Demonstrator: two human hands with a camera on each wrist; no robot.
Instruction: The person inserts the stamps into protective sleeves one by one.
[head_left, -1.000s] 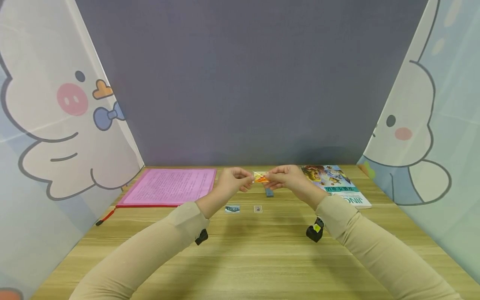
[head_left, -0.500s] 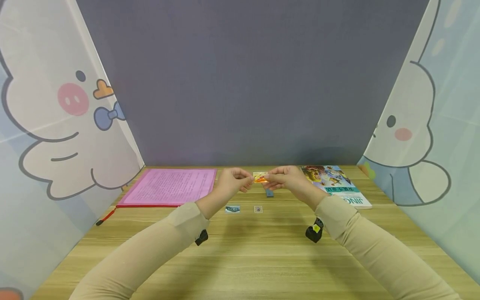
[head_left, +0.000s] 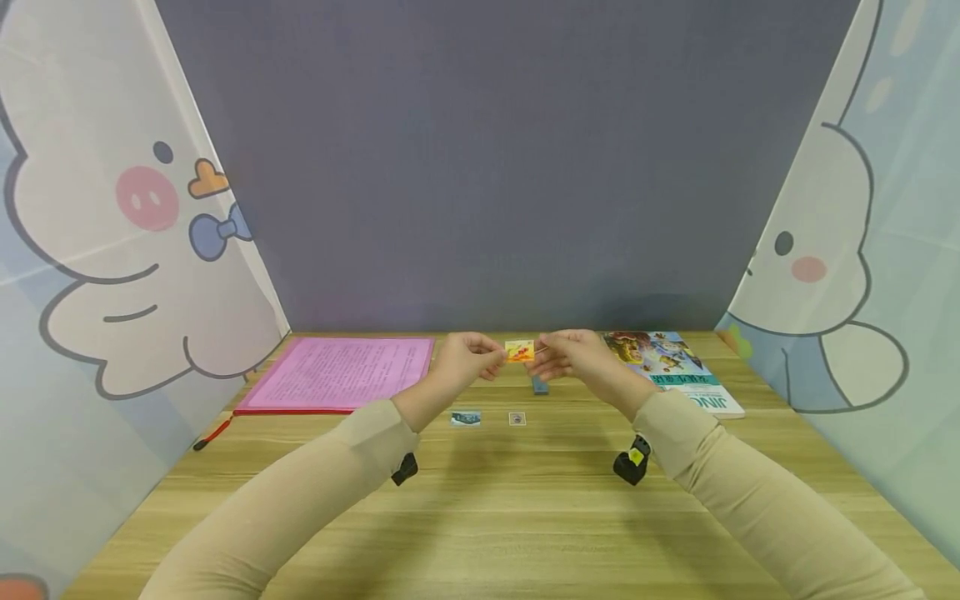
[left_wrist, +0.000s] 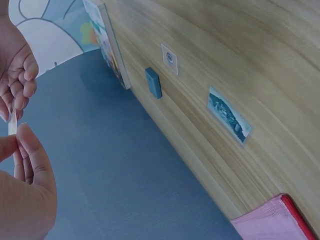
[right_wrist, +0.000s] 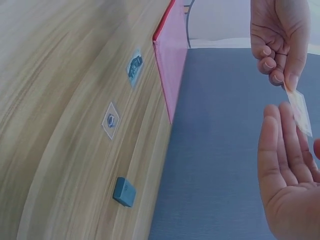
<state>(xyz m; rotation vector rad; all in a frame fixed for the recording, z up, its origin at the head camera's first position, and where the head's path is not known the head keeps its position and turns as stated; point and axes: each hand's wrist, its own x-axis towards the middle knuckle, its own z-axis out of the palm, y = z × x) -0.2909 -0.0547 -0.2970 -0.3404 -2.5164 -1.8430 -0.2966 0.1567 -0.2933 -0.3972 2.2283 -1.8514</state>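
My left hand (head_left: 463, 360) pinches the left edge of a small yellow and orange picture stamp (head_left: 519, 352), raised above the far part of the table. My right hand (head_left: 576, 358) is at the stamp's other side. In the right wrist view its fingers (right_wrist: 270, 145) lie straight behind the stamp (right_wrist: 300, 112), and the thumb stands apart from it. Only a thin edge of the stamp (left_wrist: 13, 125) shows in the left wrist view. Below the hands, a bluish landscape stamp (head_left: 466, 418) and a smaller pale stamp (head_left: 517, 418) lie on the table.
A small blue block (head_left: 540, 386) sits on the table (head_left: 495, 525) beyond the pale stamp. To the left lies a pink document folder (head_left: 337, 375) with a red edge; a colourful book (head_left: 671, 371) lies to the right. A grey panel (head_left: 495, 167) closes off the back.
The stamp has tilted from nearly edge-on until its picture faces the head camera. My right thumb has come off it, while the left pinch stays in place.
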